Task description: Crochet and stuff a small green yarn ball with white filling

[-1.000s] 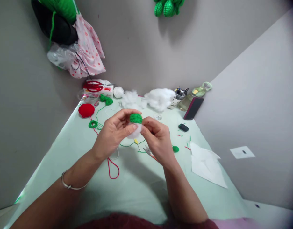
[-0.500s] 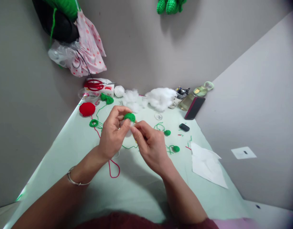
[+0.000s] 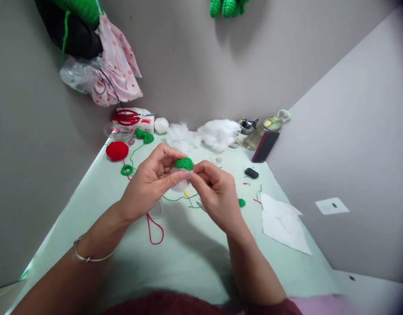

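Green crocheted piece [image 3: 184,164] held above desk [image 3: 90,197], gripped in fingers of left hand [image 3: 144,183], probably to steady the rim. Right hand [image 3: 219,194]: fingers pinched closed at the rim; whether yarn or fibre is caught can't be told. White stuffing [image 3: 181,186] bulges below, likely backed by left thumb. Spare fluff [image 3: 219,134] set at back, presumably to free working room.
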Tool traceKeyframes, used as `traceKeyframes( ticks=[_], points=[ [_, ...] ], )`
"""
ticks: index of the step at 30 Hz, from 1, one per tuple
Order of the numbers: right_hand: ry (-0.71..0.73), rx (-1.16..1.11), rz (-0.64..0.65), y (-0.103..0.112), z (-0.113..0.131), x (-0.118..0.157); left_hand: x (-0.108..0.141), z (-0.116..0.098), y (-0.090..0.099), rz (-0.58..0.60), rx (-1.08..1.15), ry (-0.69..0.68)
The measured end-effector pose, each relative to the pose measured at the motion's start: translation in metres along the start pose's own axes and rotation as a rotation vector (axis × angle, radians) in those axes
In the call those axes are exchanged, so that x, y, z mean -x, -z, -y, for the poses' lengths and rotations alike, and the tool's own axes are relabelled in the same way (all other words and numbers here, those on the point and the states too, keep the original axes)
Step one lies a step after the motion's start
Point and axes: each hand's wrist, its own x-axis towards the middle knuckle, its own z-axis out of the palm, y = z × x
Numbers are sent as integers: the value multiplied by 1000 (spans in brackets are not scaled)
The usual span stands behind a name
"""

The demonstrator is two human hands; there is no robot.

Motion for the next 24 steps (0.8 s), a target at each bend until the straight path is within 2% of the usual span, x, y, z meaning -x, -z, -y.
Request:
traceKeyframes(
  ticks=[4, 9, 12, 15, 18, 24],
  points=[
    [-32, -45, 97, 5, 5, 5, 0, 2, -1, -10, -16, -14],
    [103, 68, 115, -9, 13, 15, 2, 12, -8, -217, -146, -119],
    [172, 141, 73, -18, 8, 14, 2, 14, -11, -259, -114, -93],
    [240, 262, -49, -23, -3, 8, 2, 14, -12, -263, -56, -1],
    [259, 285, -128, -23, -9, 3, 2, 12, -12, -222, -30, 56],
    [25, -27, -100, -9, -7, 0, 3, 3, -2, 24, 65, 98]
  ],
)
